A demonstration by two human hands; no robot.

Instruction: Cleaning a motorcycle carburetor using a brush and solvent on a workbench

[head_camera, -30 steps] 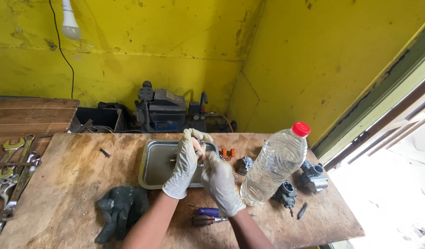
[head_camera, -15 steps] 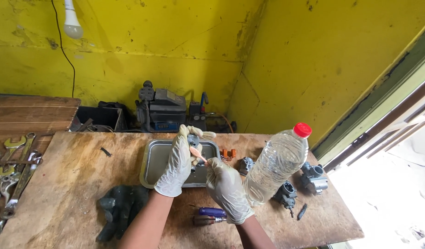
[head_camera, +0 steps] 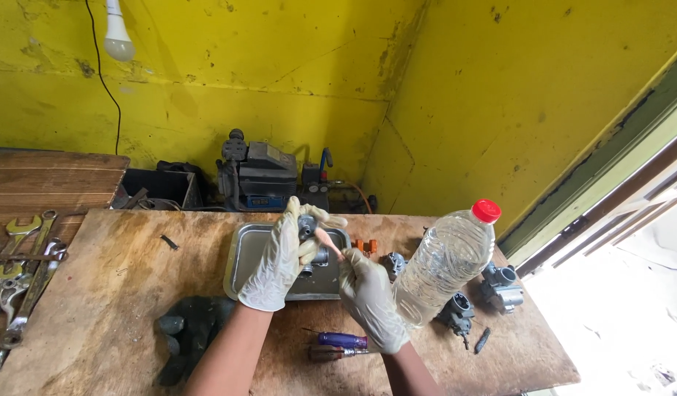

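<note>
- Carburetor part, small and grey metal, held up over the metal tray at the middle of the workbench.
- Left hand, in a pale glove, wraps around the part with fingers curled shut on it, wrist bent up, forearm rising from the near edge.
- Right hand, also gloved, pinches a thin orange-tipped stick between thumb and fingers, its tip at the part's right side.
- Step in hand, by my reading: picking or cleaning at a port on the part. Next move likely calls for a steady left grip and fine tip aim; cannot tell whether the tip is inside an opening.
- Just right of the right hand: clear plastic bottle with red cap, upright.
- Farther right: two more grey carburetor bodies.
- Near edge: purple-handled screwdriver; dark gloves at near left.
- Far left: wrenches.
</note>
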